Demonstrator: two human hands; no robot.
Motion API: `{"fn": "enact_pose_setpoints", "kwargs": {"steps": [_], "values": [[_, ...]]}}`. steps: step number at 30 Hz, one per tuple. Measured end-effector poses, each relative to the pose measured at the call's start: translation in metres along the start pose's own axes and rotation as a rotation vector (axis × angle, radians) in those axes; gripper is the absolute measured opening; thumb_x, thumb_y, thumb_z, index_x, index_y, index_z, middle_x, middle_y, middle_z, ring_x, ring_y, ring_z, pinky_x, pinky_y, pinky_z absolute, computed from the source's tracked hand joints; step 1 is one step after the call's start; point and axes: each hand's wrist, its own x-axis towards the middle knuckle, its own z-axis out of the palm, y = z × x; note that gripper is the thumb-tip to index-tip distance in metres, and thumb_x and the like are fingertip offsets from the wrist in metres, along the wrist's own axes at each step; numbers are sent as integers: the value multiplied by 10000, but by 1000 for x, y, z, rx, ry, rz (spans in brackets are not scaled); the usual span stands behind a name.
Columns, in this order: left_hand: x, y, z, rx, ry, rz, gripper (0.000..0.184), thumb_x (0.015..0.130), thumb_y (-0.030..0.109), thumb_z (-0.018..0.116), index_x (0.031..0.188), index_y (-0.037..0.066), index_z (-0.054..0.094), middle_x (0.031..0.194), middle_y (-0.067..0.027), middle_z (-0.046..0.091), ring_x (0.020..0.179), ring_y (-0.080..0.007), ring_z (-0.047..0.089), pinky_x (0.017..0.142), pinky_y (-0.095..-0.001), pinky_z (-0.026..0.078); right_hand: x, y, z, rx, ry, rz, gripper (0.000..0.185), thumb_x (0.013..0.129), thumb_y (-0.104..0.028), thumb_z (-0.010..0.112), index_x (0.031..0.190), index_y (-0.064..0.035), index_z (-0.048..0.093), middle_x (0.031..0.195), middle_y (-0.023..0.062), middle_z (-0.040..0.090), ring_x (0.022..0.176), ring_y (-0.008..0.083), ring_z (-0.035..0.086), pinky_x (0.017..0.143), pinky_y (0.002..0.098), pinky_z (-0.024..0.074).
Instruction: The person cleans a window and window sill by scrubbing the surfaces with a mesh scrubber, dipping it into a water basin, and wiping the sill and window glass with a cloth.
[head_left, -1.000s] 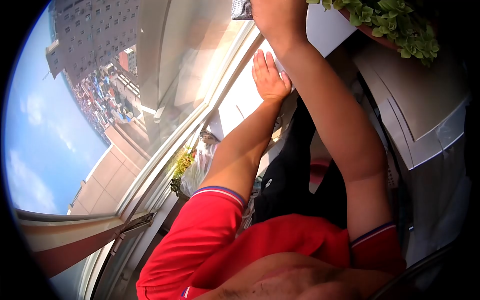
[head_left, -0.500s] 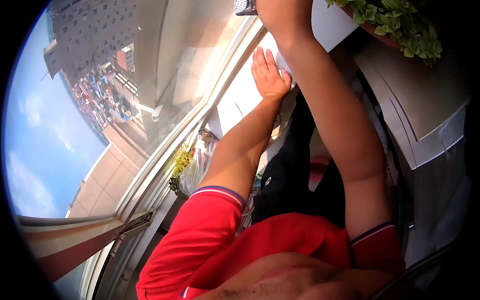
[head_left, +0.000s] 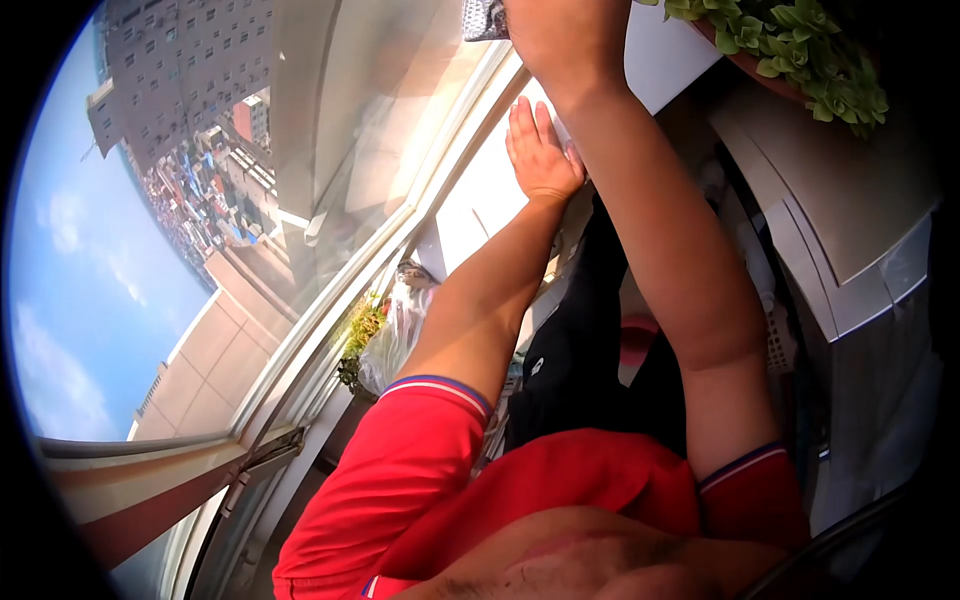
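Here, silvery item (head_left: pixel 484 20) by right hand (head_left: pixel 566 45).

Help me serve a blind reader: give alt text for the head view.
A person in red rests the left hand flat on a white ledge by a window; the right hand, cut off at top, is at a silvery item. A plant sits upper right; buildings and sky show outside.

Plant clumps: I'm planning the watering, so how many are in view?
2. One leafy green clump is at the top right; one yellow-green clump is left of centre, beside the plastic bag. Others may be hidden.
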Motion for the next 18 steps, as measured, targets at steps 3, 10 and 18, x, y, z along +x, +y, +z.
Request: {"fn": "enact_pose_setpoints", "kwargs": {"steps": [3, 10, 18], "values": [[-8, -4, 3, 9, 0, 4, 853, 792, 277, 627, 1553, 34, 327, 1648, -233, 262, 1528, -427, 237, 1209, -561, 211, -3, 10, 1, 3, 6, -52, 85, 926, -49, 667, 872, 16, 673, 663, 62, 650, 549, 124, 602, 503, 310, 477], [-2, 0, 2, -31, 55, -6, 847, 792, 297, 626, 1544, 33, 338, 1648, -225, 268, 1527, -429, 243, 1206, -564, 218, -1, 11, -2, 46, -40, -52, 68, 920, -35, 661, 894, 25, 680, 697, 52, 662, 559, 106, 590, 505, 305, 491], [-1, 2, 6, -30, 75, -33, 862, 908, 566, 582, 1578, 98, 306, 1659, -191, 261, 1534, -406, 239, 1217, -542, 193, -3, 13, -3, 6, 27, -33, 68, 913, -49, 651, 920, 17, 663, 706, 84, 661, 605, 167, 627, 543, 353, 508]]}}
